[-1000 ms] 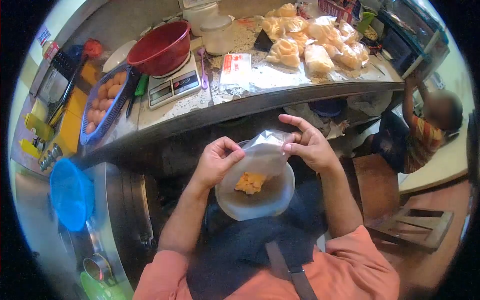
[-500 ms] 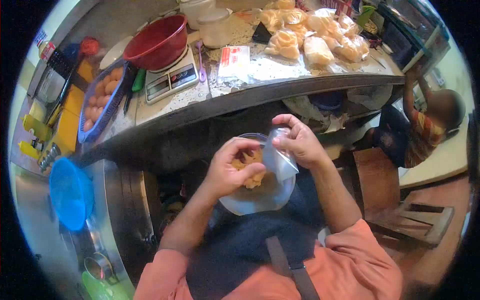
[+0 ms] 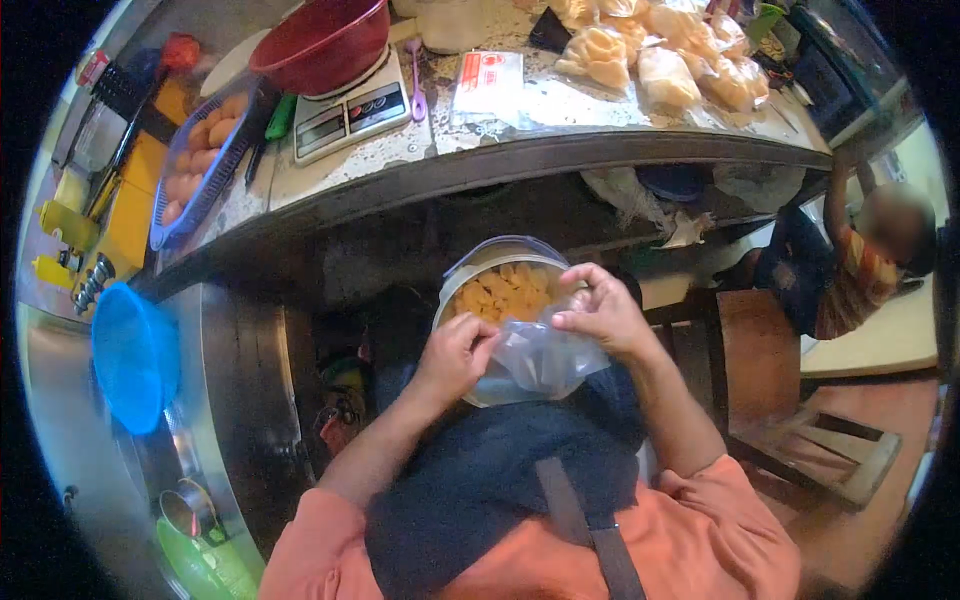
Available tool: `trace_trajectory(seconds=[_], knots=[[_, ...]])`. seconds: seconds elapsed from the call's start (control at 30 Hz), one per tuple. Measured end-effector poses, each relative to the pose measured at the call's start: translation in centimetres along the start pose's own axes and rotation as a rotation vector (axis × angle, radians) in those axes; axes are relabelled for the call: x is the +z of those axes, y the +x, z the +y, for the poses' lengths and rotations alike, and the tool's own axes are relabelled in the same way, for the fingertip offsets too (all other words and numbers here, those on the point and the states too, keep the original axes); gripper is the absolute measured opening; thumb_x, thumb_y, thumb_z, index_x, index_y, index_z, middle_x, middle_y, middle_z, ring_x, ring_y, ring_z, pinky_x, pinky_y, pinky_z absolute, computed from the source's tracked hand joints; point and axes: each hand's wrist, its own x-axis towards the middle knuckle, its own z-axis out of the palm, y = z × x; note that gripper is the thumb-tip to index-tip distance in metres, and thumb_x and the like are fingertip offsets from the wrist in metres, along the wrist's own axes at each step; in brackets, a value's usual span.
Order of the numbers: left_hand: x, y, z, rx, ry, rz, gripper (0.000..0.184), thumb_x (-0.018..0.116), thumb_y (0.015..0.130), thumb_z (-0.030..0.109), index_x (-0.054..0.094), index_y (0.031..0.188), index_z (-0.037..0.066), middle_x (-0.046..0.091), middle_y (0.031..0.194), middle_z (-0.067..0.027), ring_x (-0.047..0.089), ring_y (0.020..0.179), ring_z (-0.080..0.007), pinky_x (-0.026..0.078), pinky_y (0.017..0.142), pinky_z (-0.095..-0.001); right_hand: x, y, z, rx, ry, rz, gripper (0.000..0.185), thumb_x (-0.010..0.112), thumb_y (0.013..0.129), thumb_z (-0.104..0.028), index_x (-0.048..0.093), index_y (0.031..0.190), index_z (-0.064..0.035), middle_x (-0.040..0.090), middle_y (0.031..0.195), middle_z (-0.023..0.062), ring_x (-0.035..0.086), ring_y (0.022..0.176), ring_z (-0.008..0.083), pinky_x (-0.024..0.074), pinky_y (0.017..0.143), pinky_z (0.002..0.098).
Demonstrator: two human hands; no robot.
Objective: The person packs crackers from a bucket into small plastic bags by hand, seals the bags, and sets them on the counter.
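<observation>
A clear plastic bag (image 3: 545,357) spreads between my two hands above a round tub (image 3: 437,318). My left hand (image 3: 458,352) pinches the bag's left edge, thumb against fingers. On the other side, my right hand (image 3: 608,315) grips the bag's upper right corner between thumb and fingers. Behind the bag, orange-yellow food pieces (image 3: 505,290) fill the visible part of the tub, which rests at my lap against the dark apron (image 3: 480,460). The bag covers the tub's near side.
On the counter ahead are a red basin (image 3: 320,50) on a scale (image 3: 350,118), a purple spoon (image 3: 416,85), filled bags (image 3: 668,80) and a basket of eggs (image 3: 200,165). A blue basin (image 3: 135,355) is at left. Another person (image 3: 860,270) stands at right near a wooden chair (image 3: 760,350).
My left hand has left its curved position over the food pieces and now pinches the bag. The bag has been spread leftward across the tub. The view has shifted slightly.
</observation>
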Motion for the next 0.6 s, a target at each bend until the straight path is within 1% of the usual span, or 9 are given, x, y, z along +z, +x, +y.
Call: trace_trajectory(seconds=[0.03, 0.1, 0.13, 0.17, 0.2, 0.27, 0.33, 0.4, 0.6], knots=[[-0.3, -0.3, -0.3, 0.071, 0.089, -0.002, 0.008, 0.071, 0.078, 0.005, 0.063, 0.082, 0.003, 0.064, 0.080, -0.0108, 0.064, 0.077, -0.0260, 0.052, 0.070, -0.0346, -0.9, -0.2, -0.1, 0.008, -0.019, -0.016, 0.049, 0.081, 0.074, 0.002, 0.053, 0.113, -0.0050, 0.049, 0.073, -0.0092, 0.049, 0.065, 0.0012, 0.0429, 0.057, 0.0167], [-0.6, -0.7, -0.5, 0.212, 0.264, -0.009, 0.010, 0.070, 0.076, 0.001, 0.062, 0.081, 0.004, 0.064, 0.082, -0.0111, 0.065, 0.076, -0.0272, 0.053, 0.070, -0.0357, -2.1, -0.6, -0.6, 0.036, -0.067, -0.005, 0.042, 0.077, 0.078, 0.003, 0.055, 0.113, -0.0025, 0.056, 0.080, -0.0054, 0.053, 0.069, 0.0031, 0.0463, 0.060, 0.0187], [-0.8, -0.7, -0.3, 0.216, 0.349, -0.045, 0.007, 0.068, 0.075, 0.003, 0.063, 0.079, 0.004, 0.065, 0.084, -0.0108, 0.064, 0.077, -0.0274, 0.053, 0.071, -0.0370, -2.5, -0.6, -0.7, 0.028, -0.065, 0.023, 0.040, 0.075, 0.079, 0.004, 0.056, 0.113, -0.0015, 0.058, 0.083, -0.0036, 0.055, 0.071, 0.0038, 0.0474, 0.062, 0.0194], [-1.0, -0.8, 0.0, 0.222, 0.433, -0.079, 0.005, 0.066, 0.075, 0.004, 0.063, 0.078, 0.005, 0.065, 0.085, -0.0105, 0.064, 0.078, -0.0275, 0.053, 0.071, -0.0382, -3.7, -0.8, -0.6, 0.033, -0.219, 0.008, 0.036, 0.070, 0.083, 0.003, 0.057, 0.117, -0.0013, 0.061, 0.089, -0.0008, 0.058, 0.074, 0.0057, 0.0494, 0.066, 0.0206], [-1.1, -0.9, 0.4, 0.227, 0.518, -0.116, 0.002, 0.065, 0.074, 0.005, 0.063, 0.076, 0.005, 0.065, 0.086, -0.0102, 0.064, 0.078, -0.0277, 0.052, 0.072, -0.0395, -4.4, -1.1, -1.0, 0.020, -0.236, 0.041, 0.037, 0.069, 0.084, 0.002, 0.057, 0.118, -0.0016, 0.061, 0.088, -0.0010, 0.058, 0.074, 0.0061, 0.0494, 0.067, 0.0205], [-0.8, -1.6, -0.2, 0.227, 0.681, -0.321, 0.004, 0.063, 0.075, 0.009, 0.066, 0.076, 0.006, 0.066, 0.086, -0.0103, 0.064, 0.079, -0.0263, 0.052, 0.072, -0.0384, -5.3, -1.6, -2.9, -0.011, -0.270, 0.101, 0.038, 0.067, 0.086, 0.001, 0.057, 0.122, -0.0024, 0.061, 0.088, -0.0014, 0.058, 0.073, 0.0067, 0.0493, 0.068, 0.0205], [-0.4, -2.2, -0.6, 0.206, 0.788, -0.479, 0.007, 0.062, 0.075, 0.012, 0.068, 0.076, 0.007, 0.067, 0.084, -0.0103, 0.065, 0.080, -0.0253, 0.052, 0.072, -0.0377, -6.1, -2.2, -4.9, -0.184, -0.240, 0.205, 0.036, 0.066, 0.087, -0.004, 0.059, 0.122, -0.0030, 0.062, 0.094, 0.0005, 0.058, 0.077, 0.0070, 0.0503, 0.068, 0.0226], [0.4, -2.3, -0.6, 0.175, 0.837, -0.596, 0.010, 0.062, 0.075, 0.014, 0.070, 0.077, 0.009, 0.067, 0.083, -0.0102, 0.066, 0.082, -0.0249, 0.053, 0.073, -0.0372, -5.8, -2.8, -6.9, -0.265, -0.126, 0.251, 0.045, 0.064, 0.087, 0.000, 0.053, 0.130, -0.0028, 0.063, 0.096, 0.0036, 0.059, 0.083, 0.0100, 0.0510, 0.074, 0.0240], [2.0, 0.5, -0.3, 0.126, 0.918, -0.574, 0.012, 0.062, 0.077, 0.015, 0.072, 0.076, 0.009, 0.069, 0.079, -0.0092, 0.068, 0.081, -0.0251, 0.054, 0.071, -0.0374, -3.8, -3.5, -9.8, -0.415, 0.042, 0.268, 0.053, 0.066, 0.081, 0.006, 0.051, 0.132, -0.0029, 0.066, 0.097, 0.0099, 0.064, 0.084, 0.0150, 0.0536, 0.077, 0.0277]])
